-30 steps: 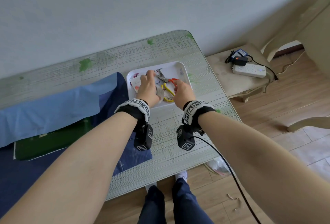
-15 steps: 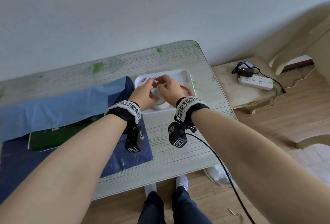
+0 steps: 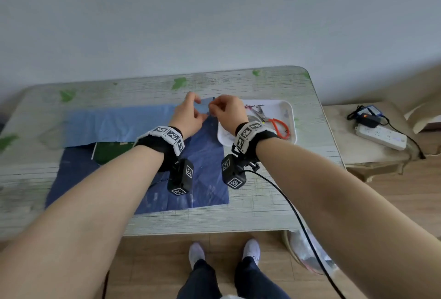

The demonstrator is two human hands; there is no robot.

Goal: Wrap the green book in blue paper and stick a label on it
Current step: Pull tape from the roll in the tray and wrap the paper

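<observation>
- A big sheet of blue paper (image 3: pixel 205 155) lies flat on the grey-green streaked table (image 3: pixel 262 203).
- The far part of the paper is folded over toward the person as a lighter blue flap (image 3: pixel 114 124).
- A flat green book (image 3: pixel 112 152) lies on the paper. Its far part is hidden under the flap, and only the near strip shows.
- The left hand (image 3: pixel 189 117) and the right hand (image 3: pixel 228 114) are close together, up at the far right corner of the flap.
- The book is to the left of both hands and nearer the person. Part of it is hidden by the left arm, and neither hand touches it.
- On both hands the thumb and fingers are bent in with the tips near each other. I cannot tell if they hold the paper corner, some other small thing, or nothing.
- A white plastic tray (image 3: pixel 293 117) sits just to the right of the paper, partly behind the right wrist.
- Scissors with orange handles (image 3: pixel 278 127) lie in the tray.
</observation>
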